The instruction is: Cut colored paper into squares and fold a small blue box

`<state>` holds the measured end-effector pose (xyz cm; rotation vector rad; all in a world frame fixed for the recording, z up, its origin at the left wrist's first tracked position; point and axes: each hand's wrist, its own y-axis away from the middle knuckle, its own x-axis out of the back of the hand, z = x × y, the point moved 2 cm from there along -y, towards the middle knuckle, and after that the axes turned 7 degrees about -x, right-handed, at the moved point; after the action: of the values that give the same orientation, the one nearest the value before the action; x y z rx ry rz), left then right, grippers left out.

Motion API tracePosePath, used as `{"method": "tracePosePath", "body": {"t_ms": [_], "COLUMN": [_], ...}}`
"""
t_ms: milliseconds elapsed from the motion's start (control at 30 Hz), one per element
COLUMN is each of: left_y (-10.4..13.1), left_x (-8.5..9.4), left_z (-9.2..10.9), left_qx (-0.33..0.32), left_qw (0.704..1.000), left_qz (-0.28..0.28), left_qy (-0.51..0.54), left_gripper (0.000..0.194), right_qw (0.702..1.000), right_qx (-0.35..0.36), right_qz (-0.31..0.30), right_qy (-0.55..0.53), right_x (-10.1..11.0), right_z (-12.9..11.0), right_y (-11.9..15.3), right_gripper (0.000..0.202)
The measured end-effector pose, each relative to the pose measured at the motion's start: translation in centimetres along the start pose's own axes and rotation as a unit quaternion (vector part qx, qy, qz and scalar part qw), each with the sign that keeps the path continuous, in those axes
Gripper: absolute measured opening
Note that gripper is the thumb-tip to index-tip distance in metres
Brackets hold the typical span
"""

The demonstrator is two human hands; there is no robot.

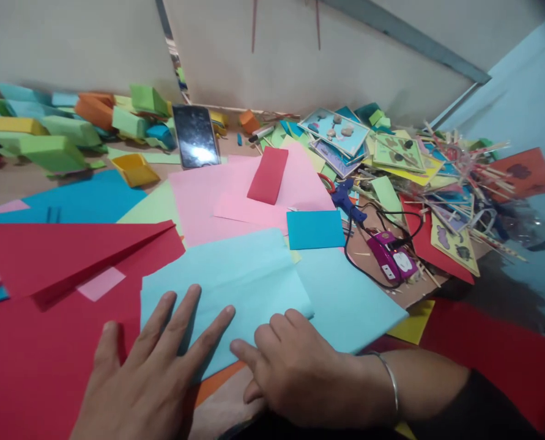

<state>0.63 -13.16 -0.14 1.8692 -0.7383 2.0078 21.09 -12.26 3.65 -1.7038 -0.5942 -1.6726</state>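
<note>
A folded light blue sheet (226, 275) lies in front of me, over a larger light blue sheet (345, 293). My left hand (148, 373) rests flat on its left part and on the red paper (19, 360), fingers spread. At the sheet's near edge is my right hand (295, 366), its index finger touching the paper and the other fingers curled in; nothing shows in it. A small blue card (315, 230) lies just beyond the sheet, and a red strip (268, 175) rests on pink paper (199, 201).
A phone (196, 135) leans at the back beside folded paper pieces (52, 153). To the right are a blue glue gun (348, 198) with a black cord, a purple power box (392, 256), decorated cards (336, 130) and sticks (496, 177).
</note>
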Motion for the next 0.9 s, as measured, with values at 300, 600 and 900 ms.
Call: {"method": "tracePosePath", "body": {"t_ms": [300, 600, 900], "left_y": [-0.4, -0.5, -1.7], "left_x": [0.4, 0.5, 1.5], "left_z": [0.4, 0.3, 1.9], "left_qx": [0.015, 0.001, -0.01], "left_qw": [1.0, 1.0, 0.998], "left_qz": [-0.004, -0.009, 0.065], "left_qy": [-0.001, -0.016, 0.017], "left_gripper": [0.065, 0.063, 0.04], "right_qw": [0.997, 0.987, 0.994], "right_qx": [-0.059, -0.123, 0.001], "right_qz": [-0.003, 0.083, 0.098], "right_qy": [0.042, 0.055, -0.047], "right_x": [0.1, 2.3, -1.2], "right_z": [3.0, 4.2, 2.5], "right_y": [4.8, 4.8, 1.9], "right_gripper": [0.046, 0.022, 0.022]}}
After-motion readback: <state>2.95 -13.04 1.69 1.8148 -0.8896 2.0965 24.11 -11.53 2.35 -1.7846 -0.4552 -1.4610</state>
